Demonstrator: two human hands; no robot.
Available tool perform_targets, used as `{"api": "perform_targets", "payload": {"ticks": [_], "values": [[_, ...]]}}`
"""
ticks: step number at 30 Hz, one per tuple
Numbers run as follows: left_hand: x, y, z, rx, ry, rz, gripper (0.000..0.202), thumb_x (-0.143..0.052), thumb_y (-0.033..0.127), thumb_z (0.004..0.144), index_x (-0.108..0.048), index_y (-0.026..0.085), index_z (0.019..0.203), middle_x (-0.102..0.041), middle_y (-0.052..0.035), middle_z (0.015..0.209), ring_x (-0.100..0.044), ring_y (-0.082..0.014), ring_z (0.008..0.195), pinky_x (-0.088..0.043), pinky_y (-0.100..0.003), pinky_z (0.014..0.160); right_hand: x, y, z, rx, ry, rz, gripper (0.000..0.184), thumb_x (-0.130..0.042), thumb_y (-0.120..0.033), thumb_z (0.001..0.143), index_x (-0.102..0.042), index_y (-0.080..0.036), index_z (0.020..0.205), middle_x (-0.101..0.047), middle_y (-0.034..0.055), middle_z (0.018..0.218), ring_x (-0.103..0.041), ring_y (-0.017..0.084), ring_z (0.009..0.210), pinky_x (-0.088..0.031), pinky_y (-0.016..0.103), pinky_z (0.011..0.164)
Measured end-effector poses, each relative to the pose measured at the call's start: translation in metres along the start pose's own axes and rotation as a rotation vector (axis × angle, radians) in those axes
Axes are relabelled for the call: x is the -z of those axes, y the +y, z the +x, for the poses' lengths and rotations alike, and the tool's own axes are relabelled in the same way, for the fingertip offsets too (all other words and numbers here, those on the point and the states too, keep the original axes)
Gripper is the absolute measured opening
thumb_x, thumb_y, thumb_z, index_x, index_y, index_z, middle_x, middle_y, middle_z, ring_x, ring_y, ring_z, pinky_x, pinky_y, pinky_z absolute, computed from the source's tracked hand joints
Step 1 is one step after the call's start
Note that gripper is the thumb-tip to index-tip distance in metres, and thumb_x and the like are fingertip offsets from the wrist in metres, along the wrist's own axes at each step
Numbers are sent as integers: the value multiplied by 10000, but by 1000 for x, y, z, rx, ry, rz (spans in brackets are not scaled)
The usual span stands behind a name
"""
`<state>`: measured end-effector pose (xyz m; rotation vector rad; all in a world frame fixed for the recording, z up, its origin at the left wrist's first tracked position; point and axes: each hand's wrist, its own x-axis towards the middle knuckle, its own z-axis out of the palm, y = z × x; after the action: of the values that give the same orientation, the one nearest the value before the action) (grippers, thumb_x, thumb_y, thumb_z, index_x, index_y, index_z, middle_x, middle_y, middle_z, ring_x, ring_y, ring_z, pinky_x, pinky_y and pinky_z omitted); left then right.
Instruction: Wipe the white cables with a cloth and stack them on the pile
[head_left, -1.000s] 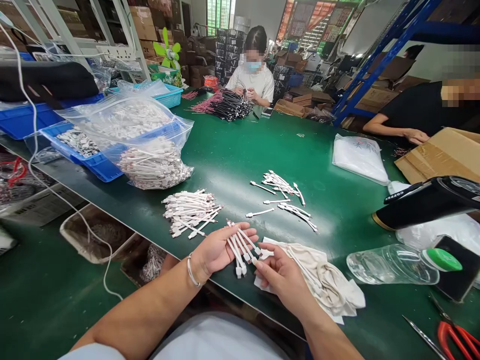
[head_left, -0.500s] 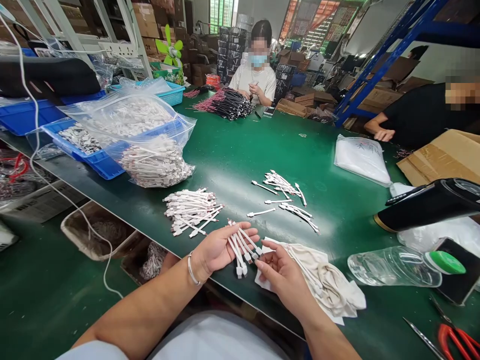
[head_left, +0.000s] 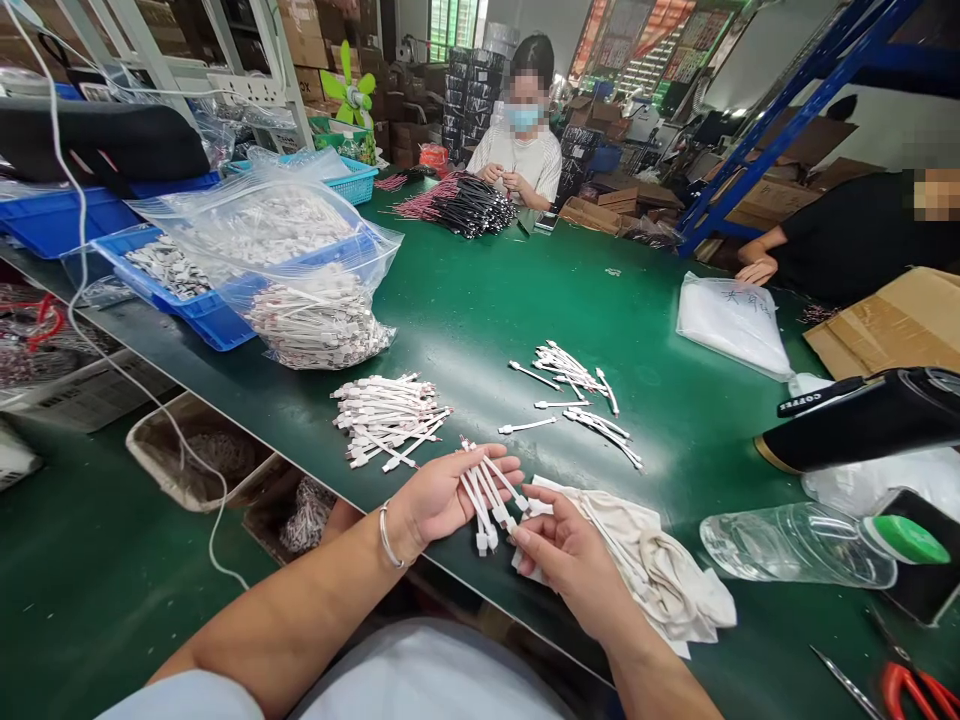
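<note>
The left grip (head_left: 442, 510) is curled around a fan of short white cables (head_left: 484, 495), their plug ends sticking out past the fingers, just beside the cloth (head_left: 660, 580). The right grip (head_left: 570, 560) sits at the near end of the cloth, its thumb and fingers close together by the cable ends; whether it pinches one, I cannot tell. A pile of cables (head_left: 390, 420) lies left of the cloth on the desk (head_left: 465, 320), and a smaller loose pile (head_left: 577, 400) lies beyond the cloth. Loosely held cables could slip and fall over the desk edge. A careless sweep of a hand could tangle the piles, and the scissors (head_left: 915, 690) right of the cloth could nick a cable.
</note>
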<state>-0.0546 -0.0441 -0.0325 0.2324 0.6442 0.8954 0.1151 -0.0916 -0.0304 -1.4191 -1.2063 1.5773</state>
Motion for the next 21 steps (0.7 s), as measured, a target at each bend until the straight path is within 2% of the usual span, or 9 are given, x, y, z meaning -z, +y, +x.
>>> {"api": "perform_targets", "payload": {"ticks": [11,16,21], "values": [[-2,-1,-2,-44,-4,28,158,-499,140,863,-620,88,951,-675,-145,1000,-648,-249,963,-441,-398,932,0,3,1,49,7,-14,493,-650,-393,725,-460,-217,1144,-547,-65,626,-536,91,492,-351,198,425],[-2,-1,-1,-23,-10,13,178,-472,156,878,-613,88,963,-675,-145,992,-649,-243,955,-438,-404,932,0,2,0,61,11,-10,488,-650,-404,725,-469,-219,1139,-547,-61,623,-533,90,497,-343,189,416],[-3,0,0,-51,22,7,172,-460,157,886,-609,89,937,-677,-143,973,-656,-245,935,-450,-413,910,2,-4,-5,42,10,12,520,-670,-426,703,-475,-226,1141,-526,-63,625,-516,87,485,-298,172,385]]}}
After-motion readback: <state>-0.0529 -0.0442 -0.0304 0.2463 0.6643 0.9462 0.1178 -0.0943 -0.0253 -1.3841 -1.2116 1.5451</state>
